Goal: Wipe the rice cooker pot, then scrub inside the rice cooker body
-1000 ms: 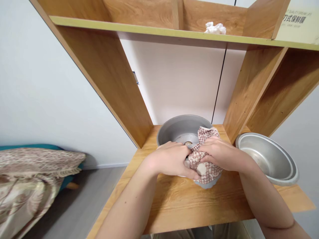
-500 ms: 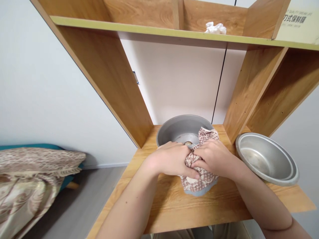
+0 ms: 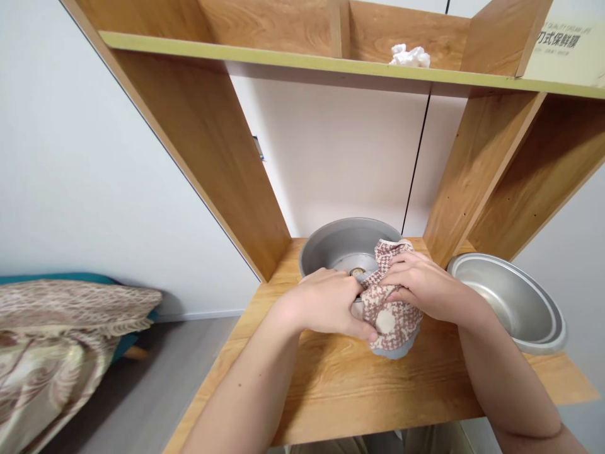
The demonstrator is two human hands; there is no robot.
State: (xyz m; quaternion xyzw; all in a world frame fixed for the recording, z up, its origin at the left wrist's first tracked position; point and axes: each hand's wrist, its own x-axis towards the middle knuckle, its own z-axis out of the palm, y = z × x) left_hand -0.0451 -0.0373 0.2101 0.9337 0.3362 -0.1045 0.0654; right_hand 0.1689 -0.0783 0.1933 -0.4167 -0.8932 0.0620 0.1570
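A grey metal pot (image 3: 331, 243) stands on the wooden shelf board (image 3: 359, 391), in the middle bay. My left hand (image 3: 331, 302) grips its near rim, fingers curled over the edge. A brown-and-white patterned cloth (image 3: 392, 315) is draped over the rim's right part. My right hand (image 3: 423, 284) is closed on this cloth and presses it against the pot. The near wall of the pot is hidden by both hands and the cloth.
A steel basin (image 3: 510, 302) sits tilted on the board to the right, past an upright wooden divider (image 3: 472, 176). A crumpled white tissue (image 3: 409, 55) lies on the upper shelf. A patterned fabric (image 3: 57, 340) lies low at the left, over grey floor.
My right hand and the cloth slid left along the pot's rim, then back to the right and slightly up. My left hand has kept its grip on the rim.
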